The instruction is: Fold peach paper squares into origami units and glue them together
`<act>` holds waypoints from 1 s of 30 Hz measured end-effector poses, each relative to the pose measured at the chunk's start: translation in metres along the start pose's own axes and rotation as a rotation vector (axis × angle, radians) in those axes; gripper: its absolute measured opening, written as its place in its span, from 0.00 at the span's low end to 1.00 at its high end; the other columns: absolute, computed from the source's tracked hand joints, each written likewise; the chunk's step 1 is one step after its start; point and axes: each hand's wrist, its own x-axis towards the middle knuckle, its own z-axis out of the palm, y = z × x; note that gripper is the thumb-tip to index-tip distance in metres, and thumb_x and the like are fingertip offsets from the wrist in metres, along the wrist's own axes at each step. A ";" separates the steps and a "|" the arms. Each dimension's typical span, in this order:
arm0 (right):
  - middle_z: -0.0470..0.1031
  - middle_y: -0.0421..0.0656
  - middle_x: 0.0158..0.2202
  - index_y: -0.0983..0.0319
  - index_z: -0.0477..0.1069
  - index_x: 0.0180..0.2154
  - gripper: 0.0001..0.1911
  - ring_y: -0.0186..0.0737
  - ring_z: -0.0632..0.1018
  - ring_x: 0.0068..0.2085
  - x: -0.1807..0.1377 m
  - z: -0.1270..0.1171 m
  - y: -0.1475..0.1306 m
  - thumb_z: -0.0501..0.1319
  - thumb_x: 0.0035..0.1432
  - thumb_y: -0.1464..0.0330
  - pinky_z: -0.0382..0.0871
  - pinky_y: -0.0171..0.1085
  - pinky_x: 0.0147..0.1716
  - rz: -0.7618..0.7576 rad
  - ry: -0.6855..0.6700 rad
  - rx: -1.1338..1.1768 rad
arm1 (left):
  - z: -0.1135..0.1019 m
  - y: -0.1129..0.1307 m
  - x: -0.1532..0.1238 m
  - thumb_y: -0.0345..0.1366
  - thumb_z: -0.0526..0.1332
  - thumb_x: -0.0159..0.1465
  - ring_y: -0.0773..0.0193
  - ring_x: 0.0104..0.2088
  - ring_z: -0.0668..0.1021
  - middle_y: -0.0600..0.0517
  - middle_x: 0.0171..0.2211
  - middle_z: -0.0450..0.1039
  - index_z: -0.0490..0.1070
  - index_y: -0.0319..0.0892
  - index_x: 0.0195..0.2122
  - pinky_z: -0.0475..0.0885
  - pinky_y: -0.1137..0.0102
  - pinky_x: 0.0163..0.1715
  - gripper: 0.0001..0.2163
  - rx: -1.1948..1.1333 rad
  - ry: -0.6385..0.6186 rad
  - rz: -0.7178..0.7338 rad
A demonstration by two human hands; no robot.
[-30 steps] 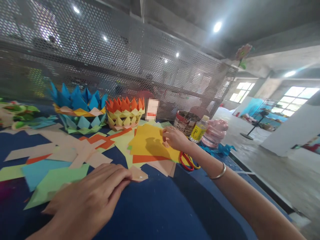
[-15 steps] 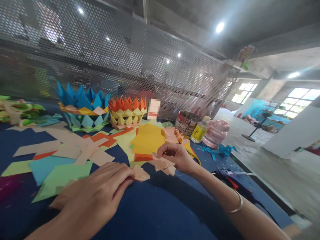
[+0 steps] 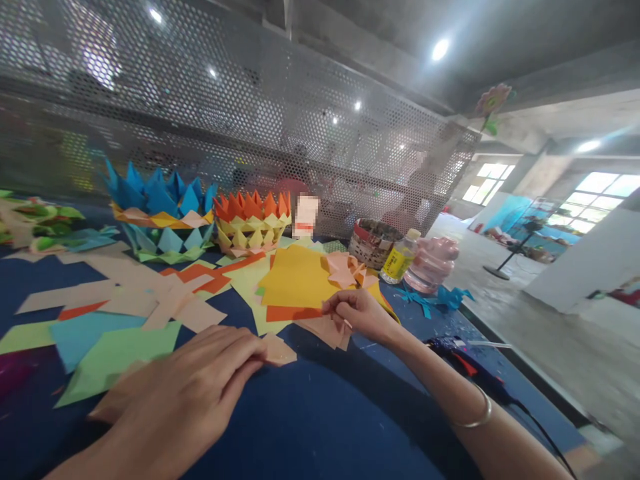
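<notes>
My left hand (image 3: pixel 200 373) lies low over the blue table. Its thumb and fingertips are closed on a folded peach paper piece (image 3: pixel 280 351), whose pointed end sticks out to the right. Curled fingers of my right hand (image 3: pixel 357 313) sit at the edge of a few peach paper pieces (image 3: pixel 323 331); whether a sheet is pinched in them is hidden. Just beyond that hand are an orange paper strip (image 3: pixel 290 313) and stacked yellow sheets (image 3: pixel 295 277). Under the left hand, a brown-peach paper (image 3: pixel 113 400) and a light green sheet (image 3: pixel 125 353) show.
A blue-topped folded-paper bowl (image 3: pixel 165 213) and an orange-topped one (image 3: pixel 253 223) stand at the back. To the right are a round basket (image 3: pixel 373 243), a yellow-labelled bottle (image 3: pixel 397 263), a pink container (image 3: pixel 433 267) and a glue gun (image 3: pixel 467 363) with its cord. Mesh panel (image 3: pixel 240 113) behind.
My right hand has shifted slightly right, its fingers curling in more. The peach pieces beneath it now look flatter. The left hand keeps its hold on the folded paper piece.
</notes>
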 end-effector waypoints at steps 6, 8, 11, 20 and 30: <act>0.78 0.39 0.28 0.63 0.80 0.34 0.13 0.31 0.75 0.27 -0.001 0.002 -0.003 0.75 0.53 0.61 0.69 0.33 0.29 0.018 0.082 0.056 | 0.000 0.003 0.003 0.39 0.48 0.78 0.60 0.33 0.82 0.53 0.36 0.82 0.73 0.49 0.41 0.76 0.68 0.34 0.15 -0.025 -0.001 -0.025; 0.79 0.39 0.29 0.63 0.79 0.34 0.15 0.32 0.75 0.28 0.002 0.002 0.001 0.77 0.48 0.62 0.71 0.34 0.31 0.009 0.120 0.097 | 0.000 0.003 0.004 0.39 0.48 0.77 0.60 0.32 0.82 0.53 0.35 0.82 0.73 0.49 0.40 0.76 0.69 0.34 0.15 -0.042 0.012 -0.035; 0.78 0.37 0.30 0.62 0.75 0.39 0.22 0.34 0.78 0.29 0.005 0.002 0.008 0.79 0.45 0.60 0.74 0.36 0.34 -0.008 0.175 0.199 | -0.001 0.004 0.006 0.38 0.50 0.76 0.60 0.32 0.82 0.54 0.35 0.82 0.74 0.50 0.39 0.76 0.68 0.34 0.14 -0.065 0.007 -0.042; 0.80 0.41 0.33 0.63 0.74 0.44 0.24 0.35 0.80 0.32 -0.008 0.018 -0.013 0.76 0.51 0.58 0.76 0.38 0.38 0.031 0.188 0.488 | -0.003 0.000 0.004 0.40 0.53 0.75 0.60 0.32 0.82 0.55 0.35 0.82 0.73 0.50 0.39 0.76 0.68 0.34 0.11 -0.118 -0.001 -0.119; 0.75 0.37 0.26 0.60 0.68 0.31 0.21 0.32 0.73 0.28 -0.020 0.042 -0.033 0.74 0.53 0.55 0.67 0.33 0.31 -0.011 0.127 0.504 | -0.002 -0.003 0.005 0.42 0.55 0.74 0.61 0.33 0.82 0.56 0.33 0.80 0.72 0.50 0.37 0.75 0.69 0.34 0.10 -0.200 -0.065 -0.219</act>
